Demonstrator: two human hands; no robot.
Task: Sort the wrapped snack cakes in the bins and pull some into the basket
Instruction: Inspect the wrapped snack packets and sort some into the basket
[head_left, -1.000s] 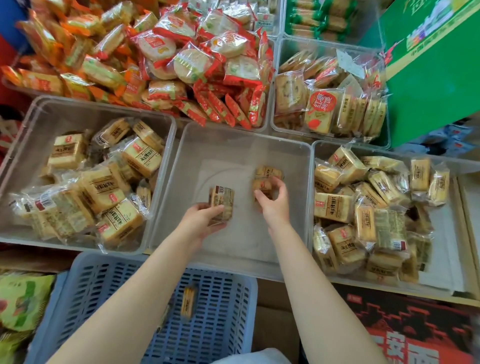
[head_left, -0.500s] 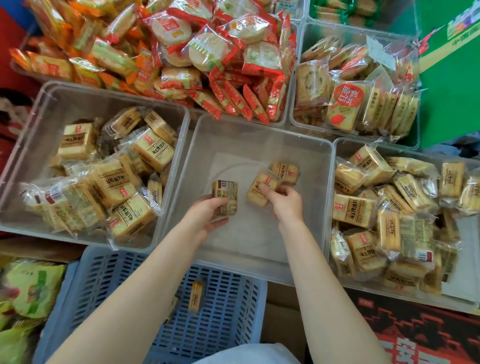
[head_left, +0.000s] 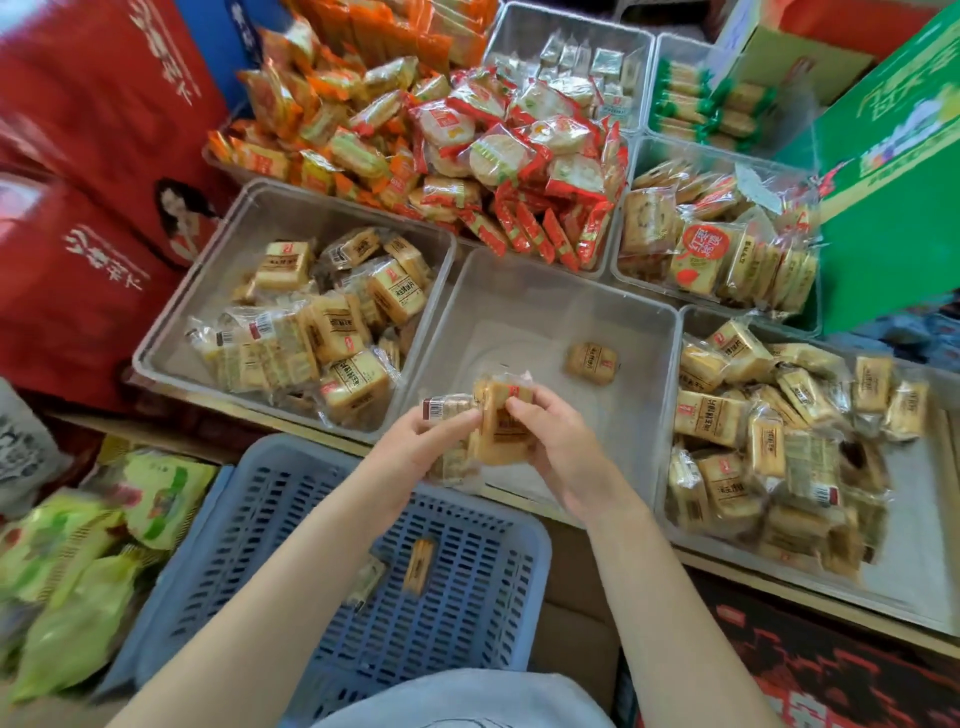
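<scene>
1. Both hands grasp wrapped snack cakes over the near rim of the middle bin (head_left: 519, 291): the left hand (head_left: 415, 452) pinches a barcoded pack (head_left: 448, 407), the right hand (head_left: 558, 452) a tan cake (head_left: 501, 431).
2. Light, soft and crinkly, they likely suit edge pinches.
3. The tan cake's long axis runs toward the blue basket (head_left: 291, 525).

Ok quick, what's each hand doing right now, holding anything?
Left hand: holding wrapped snack cakes, fingers curled on them.
Right hand: pinching a wrapped snack cake above the middle bin.
</scene>
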